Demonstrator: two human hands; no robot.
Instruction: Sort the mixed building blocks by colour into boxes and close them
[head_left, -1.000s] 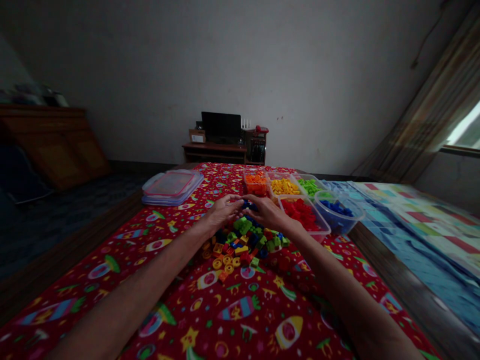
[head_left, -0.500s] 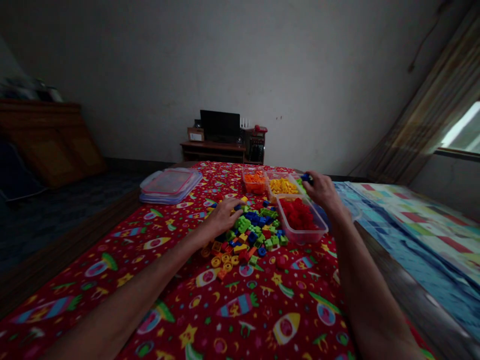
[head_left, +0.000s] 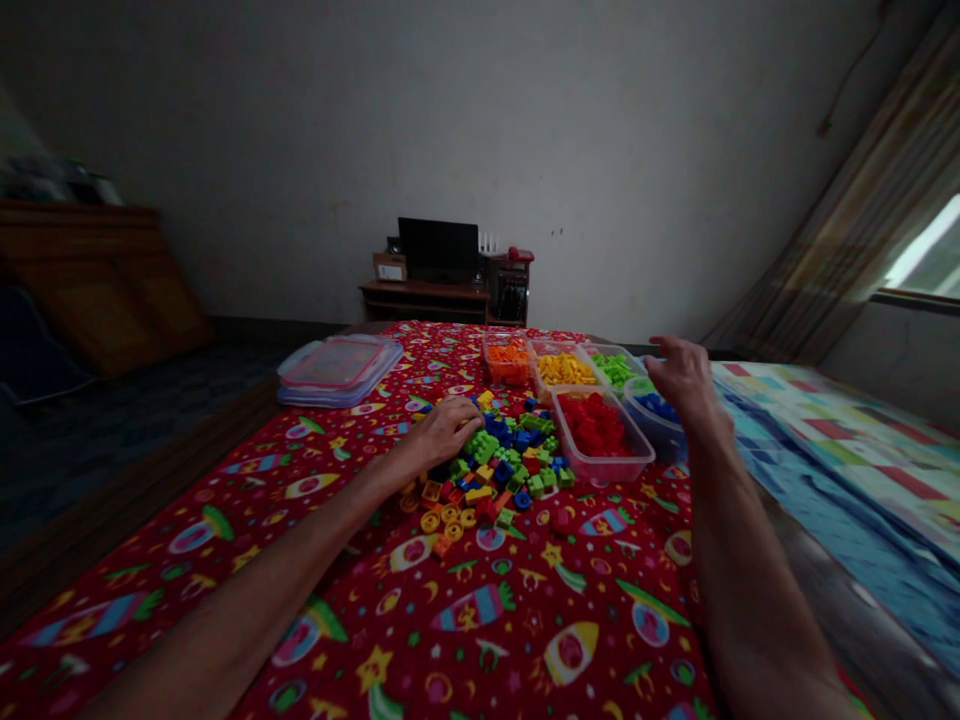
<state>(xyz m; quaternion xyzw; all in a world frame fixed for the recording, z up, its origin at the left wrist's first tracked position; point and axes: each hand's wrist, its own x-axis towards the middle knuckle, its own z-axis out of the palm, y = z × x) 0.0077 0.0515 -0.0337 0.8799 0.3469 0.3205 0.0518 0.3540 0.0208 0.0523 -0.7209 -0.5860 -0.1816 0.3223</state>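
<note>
Bricks of mixed colours (head_left: 499, 470) lie in a heap on a red rocket-print tablecloth (head_left: 420, 640). Left hand (head_left: 448, 430) rests at the heap's left edge, fingers curled; whether it grips a piece, I cannot tell. Right hand (head_left: 684, 375) is raised to the right of the heap, over a round tub (head_left: 660, 432) of blue bricks, its fingers parted and released. Just right of the heap sits a box of red bricks (head_left: 596, 425). Well beyond the heap, a cardboard box (head_left: 380, 262) bears a white label (head_left: 391, 272), its print too small to read.
</note>
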